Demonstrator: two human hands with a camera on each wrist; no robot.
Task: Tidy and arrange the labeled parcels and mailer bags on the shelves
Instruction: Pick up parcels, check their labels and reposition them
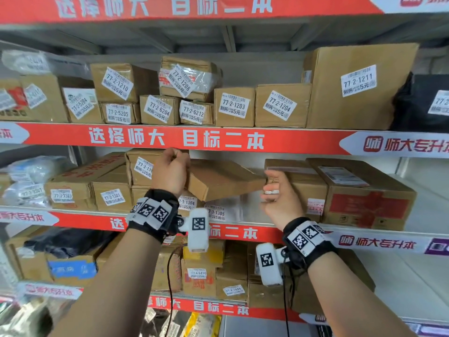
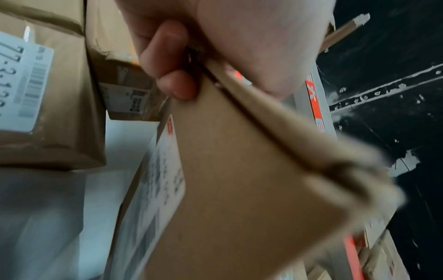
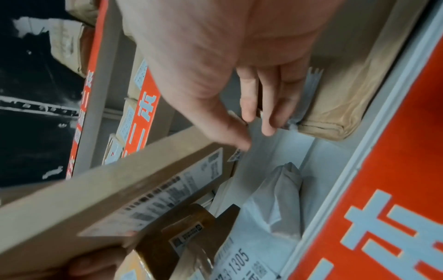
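Note:
A flat brown cardboard parcel (image 1: 223,181) hangs tilted over the middle shelf, its right end higher. My left hand (image 1: 171,171) grips its left end, fingers curled round the edge (image 2: 191,62). A shipping label shows on the parcel's underside (image 2: 165,180) (image 3: 84,199). At the parcel's right corner my right hand (image 1: 274,188) has relaxed fingers, with only the thumb touching that corner (image 3: 249,130). Below the parcel lie a white mailer bag labeled 77-3-1305 (image 1: 218,211) (image 3: 271,204) and a small box labeled 77-3-1304 (image 1: 188,203).
A labeled box (image 1: 142,166) (image 2: 36,94) stands just left of my left hand. Two brown boxes (image 1: 298,183) and a larger one with red print (image 1: 364,195) stand right of my right hand. The shelf above (image 1: 233,105) holds several labeled boxes. Red banner strips (image 1: 233,232) line the shelf edges.

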